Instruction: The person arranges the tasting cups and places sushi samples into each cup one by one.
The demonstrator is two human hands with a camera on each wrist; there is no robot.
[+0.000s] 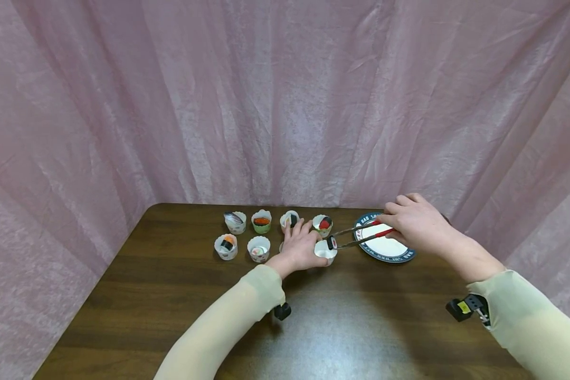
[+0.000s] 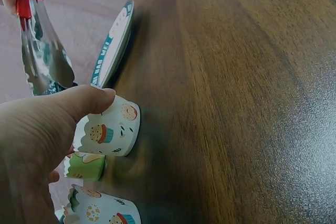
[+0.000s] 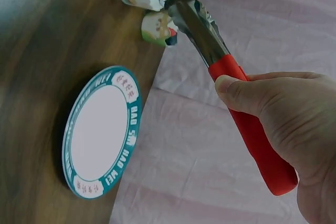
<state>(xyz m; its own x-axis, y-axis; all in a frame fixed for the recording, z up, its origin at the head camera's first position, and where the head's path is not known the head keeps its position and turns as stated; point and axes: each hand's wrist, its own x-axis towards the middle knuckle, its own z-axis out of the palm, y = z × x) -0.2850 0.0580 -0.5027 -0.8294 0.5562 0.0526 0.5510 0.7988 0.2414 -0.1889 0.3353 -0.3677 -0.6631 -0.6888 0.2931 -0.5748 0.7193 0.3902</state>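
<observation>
My right hand [image 1: 417, 221] grips red-handled metal tongs [image 3: 254, 135] by the handles. Between the tips of the tongs is a small sushi roll [image 1: 332, 243], dark outside with a white and red middle, at the rim of a white paper cup [image 2: 107, 129]. My left hand [image 1: 300, 249] holds this cup, its thumb [image 2: 97, 98] against the near side by the rim. Behind the held cup stands a green-bottomed cup [image 1: 322, 225] with a red and black sushi piece. Another cup [image 2: 102, 208] is partly hidden by the left hand.
A round plate [image 3: 100, 129] with a lettered blue-green rim lies right of the cups. Further left stand several cups with sushi pieces, among them an orange-topped one [image 1: 261, 221] and a silvery one [image 1: 235, 224]. A pink curtain [image 1: 275, 105] hangs behind the wooden table [image 1: 171, 295].
</observation>
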